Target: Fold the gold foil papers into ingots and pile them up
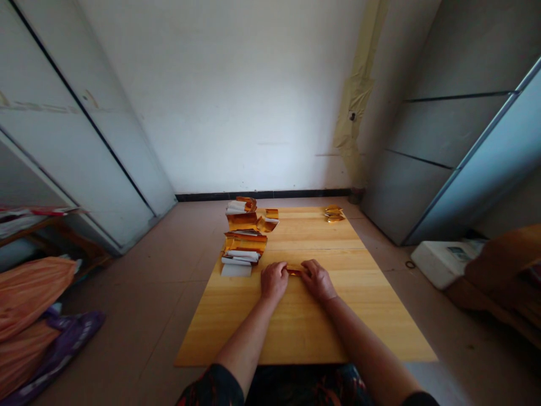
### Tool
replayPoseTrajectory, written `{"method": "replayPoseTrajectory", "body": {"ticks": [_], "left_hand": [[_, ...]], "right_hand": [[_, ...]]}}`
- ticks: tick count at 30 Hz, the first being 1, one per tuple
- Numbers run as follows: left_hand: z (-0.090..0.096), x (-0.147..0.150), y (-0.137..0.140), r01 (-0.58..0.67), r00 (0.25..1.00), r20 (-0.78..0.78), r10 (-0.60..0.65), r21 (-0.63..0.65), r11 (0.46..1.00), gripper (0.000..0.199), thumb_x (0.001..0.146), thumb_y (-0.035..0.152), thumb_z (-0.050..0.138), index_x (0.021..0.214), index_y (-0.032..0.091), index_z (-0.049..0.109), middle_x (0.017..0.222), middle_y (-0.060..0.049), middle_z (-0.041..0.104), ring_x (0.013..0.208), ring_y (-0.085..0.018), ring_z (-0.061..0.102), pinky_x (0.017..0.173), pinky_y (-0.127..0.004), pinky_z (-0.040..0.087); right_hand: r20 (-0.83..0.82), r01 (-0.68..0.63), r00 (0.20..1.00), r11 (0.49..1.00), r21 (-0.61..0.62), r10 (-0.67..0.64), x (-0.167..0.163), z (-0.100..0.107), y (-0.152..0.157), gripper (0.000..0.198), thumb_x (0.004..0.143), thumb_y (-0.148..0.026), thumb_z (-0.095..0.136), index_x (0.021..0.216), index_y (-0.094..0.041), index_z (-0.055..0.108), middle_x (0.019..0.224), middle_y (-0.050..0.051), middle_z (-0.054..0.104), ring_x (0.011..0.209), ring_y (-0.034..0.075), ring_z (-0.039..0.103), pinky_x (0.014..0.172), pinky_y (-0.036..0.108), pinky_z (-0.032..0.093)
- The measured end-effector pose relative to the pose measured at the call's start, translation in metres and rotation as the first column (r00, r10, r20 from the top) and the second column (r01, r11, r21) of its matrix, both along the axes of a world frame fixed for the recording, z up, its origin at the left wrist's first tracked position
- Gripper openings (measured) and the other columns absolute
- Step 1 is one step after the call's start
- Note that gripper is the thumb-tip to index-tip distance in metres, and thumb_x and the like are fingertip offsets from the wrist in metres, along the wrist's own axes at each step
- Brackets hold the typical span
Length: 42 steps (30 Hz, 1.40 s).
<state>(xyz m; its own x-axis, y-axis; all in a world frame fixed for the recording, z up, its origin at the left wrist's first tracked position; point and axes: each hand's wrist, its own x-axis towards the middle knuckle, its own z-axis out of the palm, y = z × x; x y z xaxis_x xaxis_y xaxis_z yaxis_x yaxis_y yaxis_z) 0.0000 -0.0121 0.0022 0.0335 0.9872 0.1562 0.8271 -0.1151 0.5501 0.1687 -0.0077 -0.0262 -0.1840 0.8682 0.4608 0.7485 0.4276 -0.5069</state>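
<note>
Between my two hands, low over the middle of the wooden table (313, 332), is a small strip of gold foil paper (295, 270). My left hand (274, 279) grips its left end with curled fingers. The right end is pinched by my right hand (318, 280). Left of my hands lies a stack of gold foil papers (245, 243), with white backs showing on some sheets. Farther back is another pile of foil sheets (242, 220), next to a few loose curled pieces (267, 224). Several folded gold paper pieces (333, 213) sit at the far right corner.
A white wall (253, 101) with a dark skirting stands beyond the table. Grey cabinets (426, 129) rise on the right, near a white foam box (442, 262). Orange and purple bags (34, 316) lie at the left on the tiled floor (156, 304).
</note>
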Motion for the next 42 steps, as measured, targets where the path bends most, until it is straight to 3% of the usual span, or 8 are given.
{"method": "replayPoseTrajectory", "body": {"ticks": [14,25,31,42], "left_hand": [[-0.010,-0.002,-0.001,0.054,0.999,0.000,-0.054,0.067,0.996,0.037,0.076,0.008,0.052,0.108,0.021,0.065,0.106,-0.004,0.068,0.101,-0.018,0.059,0.092,-0.031,0.040],[-0.002,0.004,-0.001,0.082,0.996,-0.046,-0.082,0.001,0.997,0.039,0.080,0.010,0.051,0.116,0.024,0.061,0.110,-0.003,0.068,0.103,-0.017,0.058,0.093,-0.029,0.038],[-0.003,0.006,0.000,0.017,0.994,-0.112,-0.013,0.028,0.999,0.021,0.086,0.021,0.050,0.096,0.021,0.069,0.095,-0.004,0.070,0.092,-0.017,0.061,0.082,-0.027,0.039],[-0.006,0.008,0.002,-0.050,0.985,-0.160,0.061,0.071,0.996,0.023,0.088,0.022,0.048,0.079,0.018,0.069,0.082,-0.007,0.070,0.081,-0.017,0.062,0.072,-0.027,0.038]], "right_hand": [[0.046,0.048,0.998,0.998,-0.026,-0.047,0.000,-0.004,0.003,0.016,0.085,-0.016,0.048,0.090,-0.019,0.062,0.086,0.005,0.066,0.079,0.016,0.061,0.072,0.023,0.044],[0.059,0.095,0.994,0.995,0.038,-0.097,0.001,-0.010,0.005,0.017,0.085,-0.014,0.045,0.087,-0.018,0.061,0.079,0.004,0.063,0.071,0.015,0.057,0.068,0.022,0.040],[0.152,0.002,0.988,0.994,0.109,-0.018,-0.002,-0.002,-0.001,0.016,0.087,-0.016,0.047,0.078,-0.018,0.060,0.072,0.003,0.060,0.067,0.014,0.053,0.065,0.023,0.037],[0.195,-0.043,0.981,0.988,0.150,0.013,-0.007,0.004,-0.005,0.019,0.091,-0.020,0.047,0.076,-0.018,0.058,0.069,0.002,0.059,0.065,0.013,0.051,0.065,0.022,0.035]]}}
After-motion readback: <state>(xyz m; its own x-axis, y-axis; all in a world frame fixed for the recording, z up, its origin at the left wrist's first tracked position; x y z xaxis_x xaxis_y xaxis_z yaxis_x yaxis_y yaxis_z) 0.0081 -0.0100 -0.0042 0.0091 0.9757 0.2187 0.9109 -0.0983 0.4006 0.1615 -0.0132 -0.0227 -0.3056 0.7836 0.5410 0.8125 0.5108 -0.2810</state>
